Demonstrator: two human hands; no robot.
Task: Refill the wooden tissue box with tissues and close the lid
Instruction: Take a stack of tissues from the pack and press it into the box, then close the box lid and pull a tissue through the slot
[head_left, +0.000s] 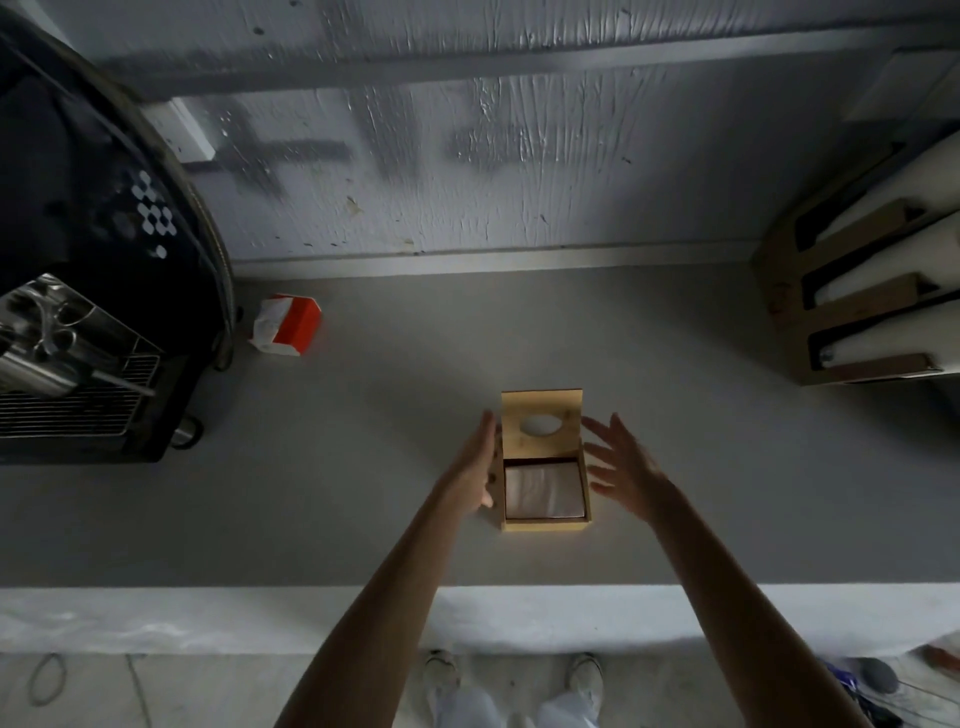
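Wooden tissue box (545, 522) sits at the centre of a grey counter (675, 467), its hinged lid (542, 423) standing up at the 12 o'clock side with an oval slot showing. Inside lies a flat stack of white tissues (543, 491), filling the opening.

At 9 o'clock of the box, the left hand (480, 462) rests flat along the box's side, fingers straight, clasping nothing. At 3 o'clock the right hand (626, 462) hovers with fingers spread wide and empty, just beside the lid's edge; motion blur makes it unclear whether it touches the wood.

Likely next comes closing the lid. Risks, as a judgement: the lid could drop onto a raised tissue and pinch or crumple it, and no sheet appears threaded through the slot. A push from one side alone might slide the box across the smooth counter.

Hard to make out: the hinge, how deep the stack goes, and how the left thumb sits. At 10 o'clock, well apart, an orange and white packet (285, 325) lies, its contents unreadable.
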